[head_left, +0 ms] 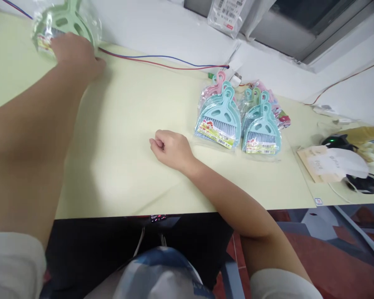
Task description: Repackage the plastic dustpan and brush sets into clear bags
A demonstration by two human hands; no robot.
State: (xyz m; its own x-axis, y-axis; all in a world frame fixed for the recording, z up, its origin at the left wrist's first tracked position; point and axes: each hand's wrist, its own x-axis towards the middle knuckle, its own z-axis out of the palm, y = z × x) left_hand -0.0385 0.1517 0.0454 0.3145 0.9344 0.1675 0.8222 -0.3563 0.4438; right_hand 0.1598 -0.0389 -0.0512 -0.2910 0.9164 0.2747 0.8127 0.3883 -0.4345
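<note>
At the upper left, my left hand (76, 52) is on a light green dustpan and brush set (71, 18) in a clear plastic bag. Its fingers curl over the lower part of the set, and their tips are partly hidden. My right hand (172, 148) rests on the table in a loose fist, with nothing visible in it. To its right lie two piles of bagged dustpan and brush sets. A light blue set (222, 120) tops the nearer pile, with a pink set (220, 79) behind. Another light blue set (262, 126) fronts the farther pile.
The pale yellow table (118, 166) runs along a white wall. Red and blue wires (162, 62) trail along its back edge. A patterned cloth (272, 101) lies behind the sets. At the far right are a paper package (330, 164) and a black device (339, 142).
</note>
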